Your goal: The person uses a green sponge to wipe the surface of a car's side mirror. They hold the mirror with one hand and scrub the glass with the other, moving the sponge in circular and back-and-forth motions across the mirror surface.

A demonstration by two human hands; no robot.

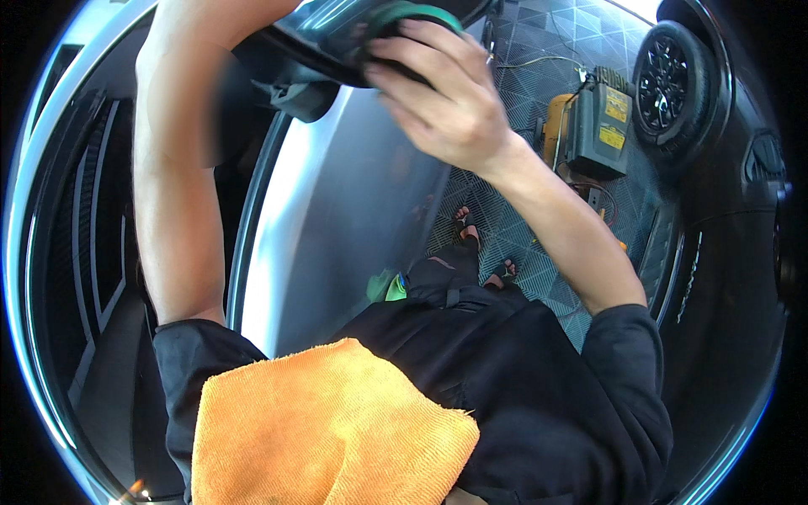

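Observation:
My right hand (438,97) is raised to the top of the view, fingers curled over a round green pad (404,13) pressed against a dark glossy car part (311,50), likely a side mirror. My left arm (172,168) reaches up along the silver car body (345,202); its hand is cut off at the top edge. An orange microfibre cloth (320,429) lies over my left shoulder. A green object (385,288) pokes out near my waist.
A yellow and grey machine (593,122) with cables stands on the patterned tile floor (522,50). A second dark car with a black wheel (669,84) is at the right. My sandalled feet (484,252) are below.

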